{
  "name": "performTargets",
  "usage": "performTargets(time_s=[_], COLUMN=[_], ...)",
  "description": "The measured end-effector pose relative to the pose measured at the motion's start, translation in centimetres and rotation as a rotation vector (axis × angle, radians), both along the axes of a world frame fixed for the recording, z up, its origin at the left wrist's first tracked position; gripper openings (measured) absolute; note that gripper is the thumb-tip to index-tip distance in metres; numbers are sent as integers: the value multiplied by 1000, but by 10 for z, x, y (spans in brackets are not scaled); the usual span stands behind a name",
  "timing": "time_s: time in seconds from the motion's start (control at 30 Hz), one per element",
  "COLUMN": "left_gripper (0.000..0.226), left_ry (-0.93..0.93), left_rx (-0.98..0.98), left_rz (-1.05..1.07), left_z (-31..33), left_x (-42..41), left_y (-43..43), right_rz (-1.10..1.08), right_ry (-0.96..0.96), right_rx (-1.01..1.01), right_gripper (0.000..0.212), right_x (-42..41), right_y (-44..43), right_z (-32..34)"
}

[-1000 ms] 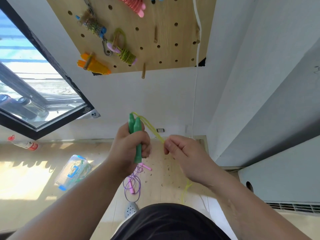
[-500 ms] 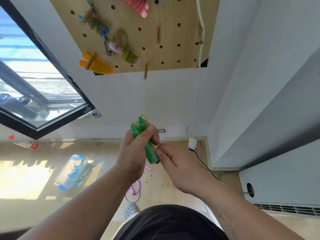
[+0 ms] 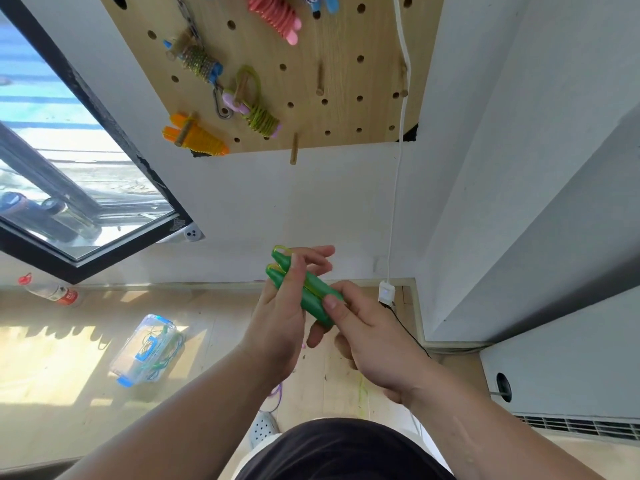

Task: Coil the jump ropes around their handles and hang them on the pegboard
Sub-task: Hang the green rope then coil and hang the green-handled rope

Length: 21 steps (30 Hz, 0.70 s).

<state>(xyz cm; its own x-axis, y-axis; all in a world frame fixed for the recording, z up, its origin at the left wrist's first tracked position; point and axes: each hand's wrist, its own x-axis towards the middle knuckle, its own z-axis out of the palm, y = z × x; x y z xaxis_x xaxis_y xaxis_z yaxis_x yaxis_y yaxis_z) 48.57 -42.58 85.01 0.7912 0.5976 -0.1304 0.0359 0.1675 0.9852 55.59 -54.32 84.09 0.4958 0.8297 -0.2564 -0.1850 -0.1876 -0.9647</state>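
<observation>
Left hand [image 3: 273, 325] fingers straightened, thumb pinning green handles [image 3: 311, 299]; right hand [image 3: 374, 336] pinching.

The green handles [image 3: 304, 292] tilt over; my right hand [image 3: 374, 337] quits the rope [image 3: 281, 249] and pinches their lower end; my left hand [image 3: 277, 327] uncurls.

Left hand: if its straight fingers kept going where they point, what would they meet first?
Probably the white wall, left of the white cable; nothing shows between it and the left hand, though depth is unclear.
</observation>
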Motion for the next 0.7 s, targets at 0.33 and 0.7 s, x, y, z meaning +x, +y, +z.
performTargets(time_s=[0.33, 0.7], left_gripper=[12, 53], left_ry=[360, 646], left_rx=[188, 1277], left_rz=[-84, -581], left_z=[-7, -6], left_x=[-6, -10], left_y=[28, 19], right_rz=[-72, 151], right_ry=[-204, -413], right_rx=[-145, -231], right_gripper=[13, 30], right_x=[23, 27], right_y=[-15, -20], right_z=[-26, -24])
